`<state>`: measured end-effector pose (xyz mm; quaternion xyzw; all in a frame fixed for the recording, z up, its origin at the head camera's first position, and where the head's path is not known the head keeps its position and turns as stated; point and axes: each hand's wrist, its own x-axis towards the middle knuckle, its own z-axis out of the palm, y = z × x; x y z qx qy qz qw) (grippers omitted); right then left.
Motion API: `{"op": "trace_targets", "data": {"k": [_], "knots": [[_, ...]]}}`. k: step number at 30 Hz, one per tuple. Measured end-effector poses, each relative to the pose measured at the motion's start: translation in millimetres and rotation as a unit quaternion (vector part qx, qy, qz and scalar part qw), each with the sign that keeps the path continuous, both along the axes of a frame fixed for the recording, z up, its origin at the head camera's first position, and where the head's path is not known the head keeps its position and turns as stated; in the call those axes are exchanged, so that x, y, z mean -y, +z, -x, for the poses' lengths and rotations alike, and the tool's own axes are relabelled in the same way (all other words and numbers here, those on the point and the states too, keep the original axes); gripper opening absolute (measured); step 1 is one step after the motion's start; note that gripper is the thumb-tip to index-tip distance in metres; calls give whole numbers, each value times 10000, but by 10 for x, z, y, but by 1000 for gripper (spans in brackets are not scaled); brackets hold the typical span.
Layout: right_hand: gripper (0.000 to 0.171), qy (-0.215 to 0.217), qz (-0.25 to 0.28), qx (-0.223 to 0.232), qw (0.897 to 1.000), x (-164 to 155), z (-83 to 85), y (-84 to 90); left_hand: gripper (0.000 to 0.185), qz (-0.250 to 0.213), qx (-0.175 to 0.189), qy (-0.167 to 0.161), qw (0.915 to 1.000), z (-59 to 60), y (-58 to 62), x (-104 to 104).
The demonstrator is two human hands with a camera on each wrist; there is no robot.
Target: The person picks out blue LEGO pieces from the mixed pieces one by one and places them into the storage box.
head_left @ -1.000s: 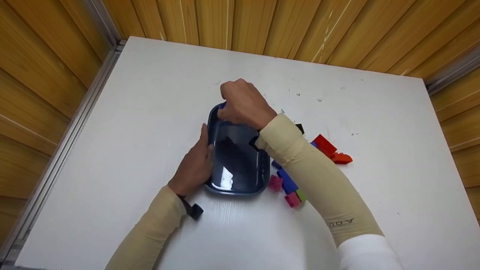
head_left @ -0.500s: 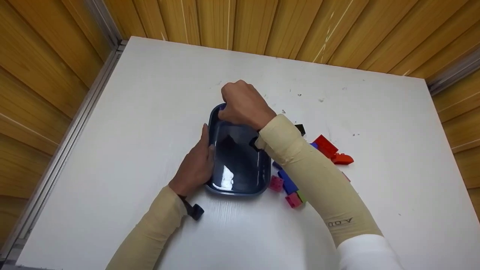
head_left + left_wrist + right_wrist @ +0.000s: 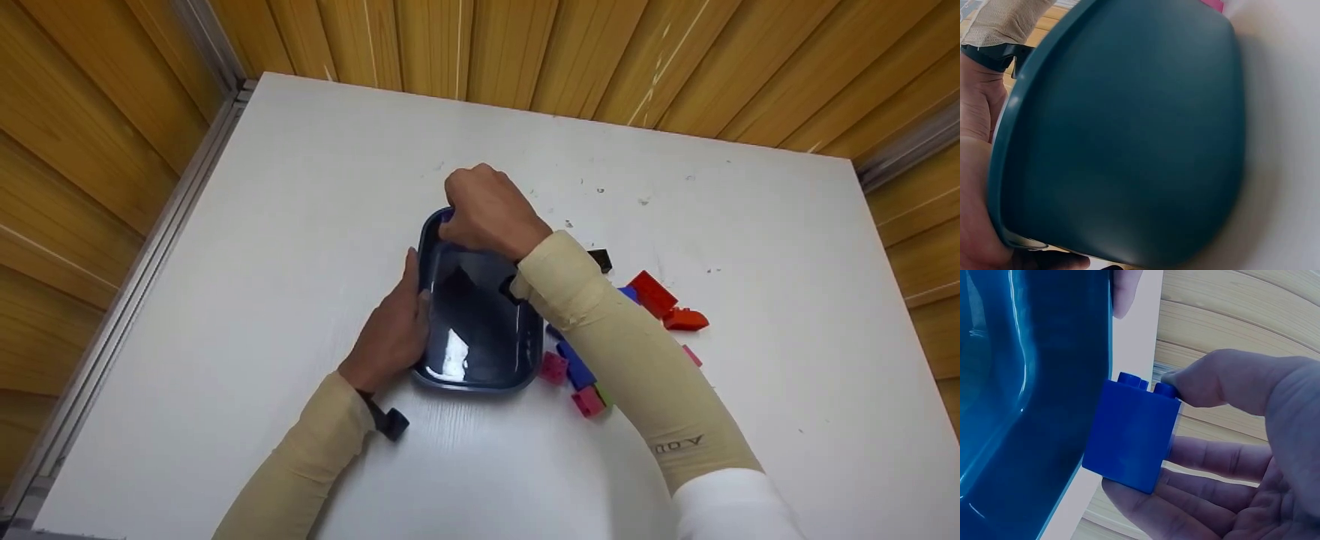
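Note:
A dark blue tray stands on the white table, its side wall filling the left wrist view. My left hand lies along the tray's left side, with a straight finger outside the rim in the right wrist view. My right hand reaches over the tray's far end. It pinches a blue toy brick between thumb and fingertips, studs beside the thumb. The brick is right at the tray's rim and overlaps it in the right wrist view. From the head, the right hand mostly hides this brick.
Right of the tray lie loose toy bricks: pink ones, a long blue one, a green one, red, orange-red and black. The right forearm covers part of the pile. Wood-look panels border the table.
Both hands, the tray and the bricks hold nearly the same places. The head view has shifted slightly, and a little more of the black brick shows past the right sleeve.

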<state>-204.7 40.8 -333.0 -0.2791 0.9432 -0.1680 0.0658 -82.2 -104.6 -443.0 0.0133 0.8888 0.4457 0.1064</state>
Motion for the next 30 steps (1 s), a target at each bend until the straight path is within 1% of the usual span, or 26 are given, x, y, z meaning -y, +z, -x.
{"op": "trace_targets", "data": {"k": [6,14,22,30], "knots": [[31,22,-61,-36,10000,-8,-2,-9,66,-12,-160,-39,9999,-2,-7,9],[33,20,-49,7,10000,-6,5,-23,66,-54,-265,-50,9996,3,-6,16],[32,26,-63,129,9999,3,1,-53,66,-20,-144,-25,9999,-5,3,14],[32,35,-101,151,9998,0,9,-85,66,-64,-204,-35,9998,-11,11,7]]}}
